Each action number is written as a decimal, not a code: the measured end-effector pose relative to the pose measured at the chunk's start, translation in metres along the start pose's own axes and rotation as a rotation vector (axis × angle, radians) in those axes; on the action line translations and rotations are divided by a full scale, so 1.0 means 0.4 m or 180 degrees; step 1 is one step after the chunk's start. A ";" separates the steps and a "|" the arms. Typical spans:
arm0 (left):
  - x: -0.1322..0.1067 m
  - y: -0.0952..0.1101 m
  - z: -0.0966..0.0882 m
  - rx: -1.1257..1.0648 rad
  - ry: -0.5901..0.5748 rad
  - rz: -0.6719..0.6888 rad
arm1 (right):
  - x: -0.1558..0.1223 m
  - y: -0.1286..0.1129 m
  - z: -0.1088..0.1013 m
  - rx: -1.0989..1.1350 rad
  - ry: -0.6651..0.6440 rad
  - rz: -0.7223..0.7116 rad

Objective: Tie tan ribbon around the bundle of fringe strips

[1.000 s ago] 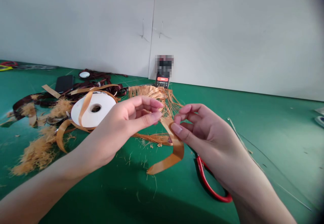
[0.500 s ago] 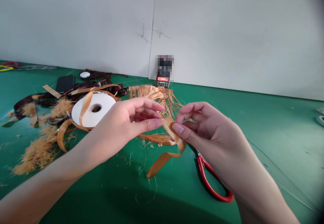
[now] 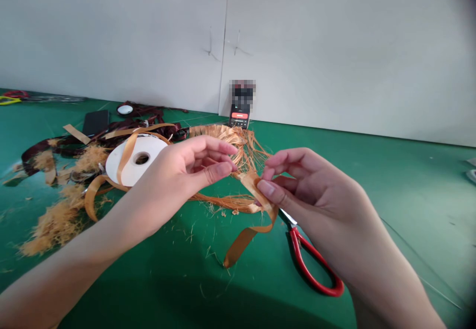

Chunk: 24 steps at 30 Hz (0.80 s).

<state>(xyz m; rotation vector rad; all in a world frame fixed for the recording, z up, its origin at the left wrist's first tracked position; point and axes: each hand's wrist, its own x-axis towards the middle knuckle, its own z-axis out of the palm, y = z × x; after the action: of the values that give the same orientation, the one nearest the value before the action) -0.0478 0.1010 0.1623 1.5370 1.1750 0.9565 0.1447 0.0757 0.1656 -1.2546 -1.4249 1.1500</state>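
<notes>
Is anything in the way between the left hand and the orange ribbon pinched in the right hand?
Nothing visible stands in the way. The left hand has its fingertips just beside the orange ribbon, which the right hand pinches. The frayed fibres lie behind, not between them.

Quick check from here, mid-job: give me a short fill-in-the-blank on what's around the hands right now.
The bare right hand pinches a glossy ribbon coloured ____.
Red-handled steel scissors lie partly under the ____ hand.
A white ribbon spool with a round central ____ lies flat beside the bare left hand.
Frayed orange fibres lie on a ____ work surface.

Missing words: orange; right; hole; green.
</notes>
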 end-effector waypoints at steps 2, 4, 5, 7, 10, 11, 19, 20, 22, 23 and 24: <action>0.001 0.002 0.001 0.0006 -0.0062 -0.0072 | -0.001 -0.003 0.001 -0.0017 0.0022 -0.0031; 0.001 0.003 0.003 0.0024 -0.0098 -0.0124 | -0.003 -0.006 0.003 -0.0046 0.0065 -0.0021; 0.002 0.003 0.004 0.0029 -0.0101 -0.0150 | -0.005 -0.007 0.005 -0.0067 0.0083 0.0010; 0.001 0.002 0.006 0.0039 -0.0100 -0.0171 | -0.008 -0.011 0.008 -0.0108 0.0130 0.0066; 0.001 -0.003 0.009 0.0121 -0.0121 -0.0158 | -0.009 -0.013 0.007 -0.0182 0.0096 0.0114; 0.001 -0.004 0.010 0.0173 -0.0131 -0.0131 | -0.009 -0.013 0.006 -0.0207 0.0061 0.0112; -0.001 0.000 0.012 0.0578 0.0064 0.0122 | -0.002 -0.012 0.000 -0.0171 -0.0008 0.0104; -0.001 0.000 0.011 0.0577 0.0076 0.0141 | -0.001 -0.012 0.000 -0.0164 0.0007 0.0094; -0.001 0.001 0.011 0.0538 0.0058 0.0143 | 0.000 -0.010 0.001 -0.0159 0.0033 0.0072; -0.001 0.000 0.010 0.0484 0.0022 0.0133 | 0.000 -0.009 0.002 -0.0163 0.0023 0.0068; -0.001 0.000 0.011 0.0412 -0.0036 0.0116 | 0.000 -0.008 0.003 -0.0170 0.0013 0.0069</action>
<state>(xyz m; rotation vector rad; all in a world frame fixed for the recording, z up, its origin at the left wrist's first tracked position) -0.0439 0.0996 0.1612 1.6693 1.2247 0.9094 0.1429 0.0753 0.1685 -1.3117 -1.4506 1.1299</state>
